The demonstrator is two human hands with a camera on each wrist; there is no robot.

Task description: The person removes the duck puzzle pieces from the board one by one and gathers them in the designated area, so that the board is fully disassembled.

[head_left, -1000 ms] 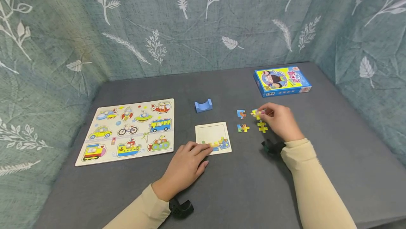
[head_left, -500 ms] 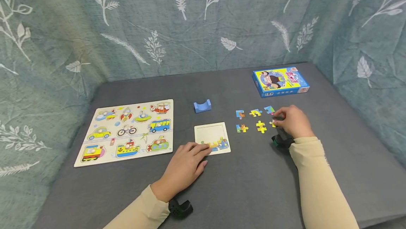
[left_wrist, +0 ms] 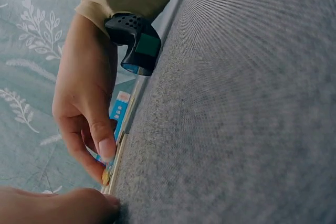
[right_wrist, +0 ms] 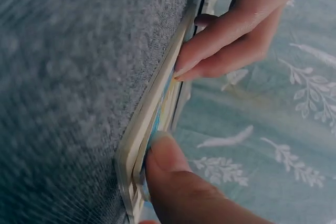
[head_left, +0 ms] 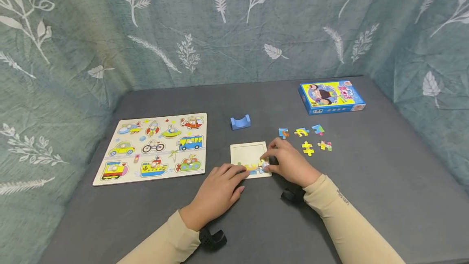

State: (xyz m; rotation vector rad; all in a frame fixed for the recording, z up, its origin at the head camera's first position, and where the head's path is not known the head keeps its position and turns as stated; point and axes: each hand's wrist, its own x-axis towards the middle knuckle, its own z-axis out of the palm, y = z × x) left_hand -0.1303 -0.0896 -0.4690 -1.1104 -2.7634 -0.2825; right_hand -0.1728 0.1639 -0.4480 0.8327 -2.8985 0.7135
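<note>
A small square wooden puzzle tray [head_left: 249, 145] lies before me, with joined jigsaw pieces [head_left: 253, 168] along its near side. My left hand [head_left: 219, 190] rests its fingers on the tray's near left part. At the right side of the tray, my right hand [head_left: 291, 162] pinches a jigsaw piece [left_wrist: 106, 176] between thumb and fingers, low over the joined pieces. Most of that piece is hidden by the fingers. In the right wrist view the right thumb [right_wrist: 169, 153] is at the tray's edge, with the left fingers [right_wrist: 210, 45] farther along.
Several loose jigsaw pieces [head_left: 307, 148] lie right of the tray. A blue block with a curved hollow [head_left: 240, 122] stands behind it. To the left is a large vehicle peg board [head_left: 199, 150]; at the back right, a blue and yellow box [head_left: 331, 96].
My right hand has left the right-hand loose pieces and come left to the tray. The near-left loose piece is gone from its spot. My left hand has stayed on the tray.
</note>
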